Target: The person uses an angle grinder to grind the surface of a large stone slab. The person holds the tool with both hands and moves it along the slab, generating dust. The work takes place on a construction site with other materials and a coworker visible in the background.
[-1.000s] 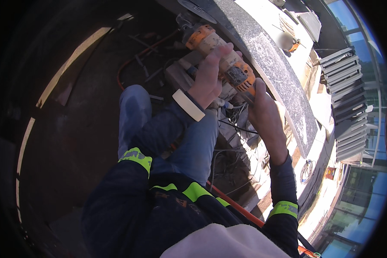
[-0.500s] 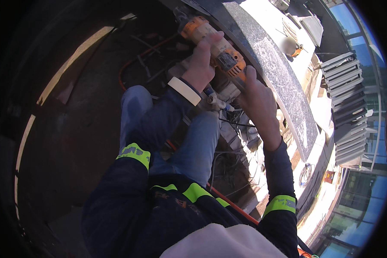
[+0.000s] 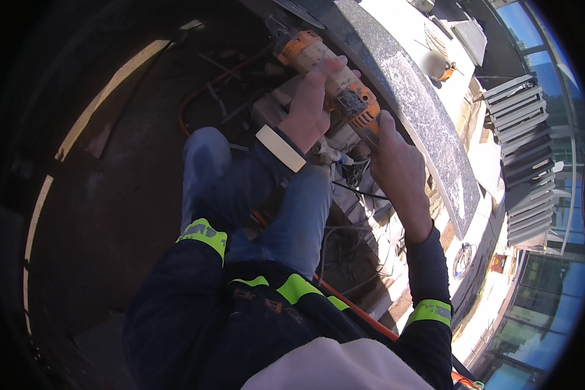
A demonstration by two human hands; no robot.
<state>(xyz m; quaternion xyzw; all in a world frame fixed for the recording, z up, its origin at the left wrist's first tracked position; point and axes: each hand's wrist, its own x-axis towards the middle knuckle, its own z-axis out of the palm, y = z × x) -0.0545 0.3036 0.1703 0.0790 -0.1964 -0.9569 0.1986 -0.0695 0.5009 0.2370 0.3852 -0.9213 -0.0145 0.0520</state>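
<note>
A dusty orange and grey angle grinder (image 3: pixel 331 78) lies slantwise, its head up and left beside the near edge of a grey speckled stone slab (image 3: pixel 422 97). My left hand (image 3: pixel 311 107) is closed round the middle of its body, thumb on top. Closed on the rear end is my right hand (image 3: pixel 398 162), close to the slab's edge. The fingers of both hands are partly hidden under the tool. Shade makes the disc end hard to make out, and I cannot tell whether it touches the stone.
Below the tool lie a white and blue plug connector (image 3: pixel 331 155), tangled cables and pale rubble. An orange hose (image 3: pixel 364 317) runs beside my legs. At the right are a stack of grey slats (image 3: pixel 517 149) and a glass facade. Another person (image 3: pixel 439 68) is beyond the slab.
The grinder and both my hands have shifted slightly right and down, along the slab's edge. My grip on it is the same.
</note>
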